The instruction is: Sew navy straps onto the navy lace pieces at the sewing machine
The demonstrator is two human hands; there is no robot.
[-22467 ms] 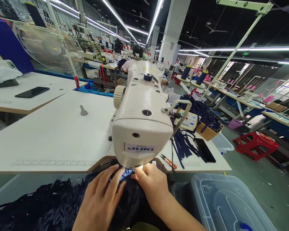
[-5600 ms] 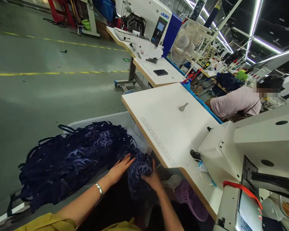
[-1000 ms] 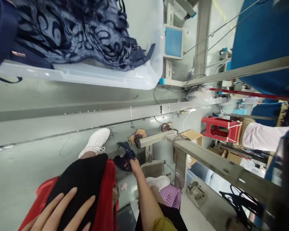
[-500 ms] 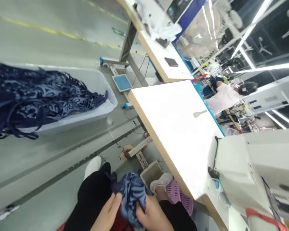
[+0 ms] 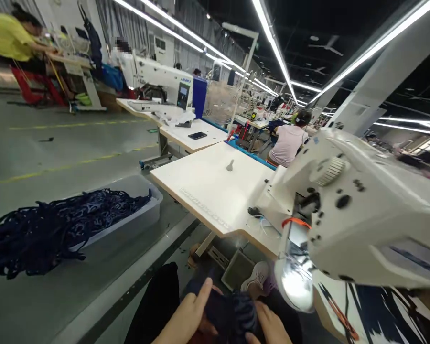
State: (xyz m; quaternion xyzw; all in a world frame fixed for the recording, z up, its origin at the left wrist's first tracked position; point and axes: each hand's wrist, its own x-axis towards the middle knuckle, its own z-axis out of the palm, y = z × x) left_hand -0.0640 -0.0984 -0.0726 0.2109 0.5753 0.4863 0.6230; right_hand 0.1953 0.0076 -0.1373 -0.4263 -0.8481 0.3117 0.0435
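Observation:
Low in the picture, both my hands hold a bunched piece of dark blue patterned fabric (image 5: 232, 313) over my lap. My left hand (image 5: 186, 317) is closed on its left side with the forefinger stretched up. My right hand (image 5: 270, 327) grips its right side, partly cut off by the frame edge. A white sewing machine (image 5: 347, 210) stands just right of my hands on a white table (image 5: 215, 184), its lamp glaring above the fabric.
A clear bin (image 5: 129, 220) heaped with dark blue fabric (image 5: 53, 224) sits on the floor to the left. Another table with a phone (image 5: 197, 135) and a machine stands behind. A person in a pink top (image 5: 286, 143) sits beyond. Dark straps and scissors (image 5: 338, 313) lie at right.
My head has lifted from the floor to the room. The fabric picked up near my feet is now gripped in both hands on my lap, closer to the sewing machine.

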